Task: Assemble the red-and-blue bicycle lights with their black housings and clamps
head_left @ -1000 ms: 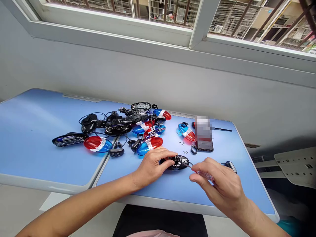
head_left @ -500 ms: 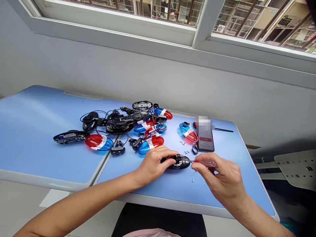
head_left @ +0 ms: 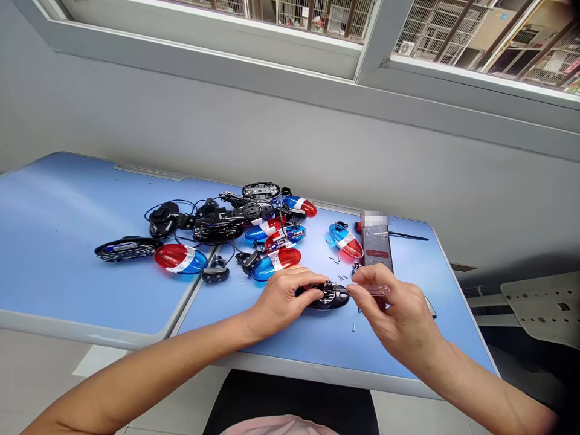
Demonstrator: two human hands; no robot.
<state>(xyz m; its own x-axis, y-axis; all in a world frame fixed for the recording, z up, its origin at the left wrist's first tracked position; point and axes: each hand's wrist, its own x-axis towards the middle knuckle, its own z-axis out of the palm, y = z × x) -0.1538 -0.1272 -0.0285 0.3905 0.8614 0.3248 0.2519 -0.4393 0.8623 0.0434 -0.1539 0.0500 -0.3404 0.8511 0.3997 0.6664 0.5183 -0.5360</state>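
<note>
My left hand [head_left: 290, 296] pinches the left end of a black oval housing [head_left: 333, 298] that rests on the blue table, its inner side facing up. Between the thumb and fingers of my right hand [head_left: 399, 308] is a small screwdriver with a clear pinkish handle [head_left: 377, 290], lying nearly level at the housing's right end. The screwdriver's tip is too small to make out. A single screw [head_left: 354, 327] stands on the table just in front of the housing, and a few more screws [head_left: 343, 277] are behind it.
Red-and-blue light covers [head_left: 277, 264], black housings [head_left: 128, 248] and cables crowd the table's middle and left. Behind my right hand are a phone [head_left: 377, 248], a red-and-blue cover [head_left: 346, 241] and a long black rod [head_left: 410, 235]. The wall [head_left: 226, 133] rises behind the table.
My right hand has shifted slightly back and left with the screwdriver, its fingers now nearer the housing and covering the black ring by the phone. My left hand keeps its hold.
</note>
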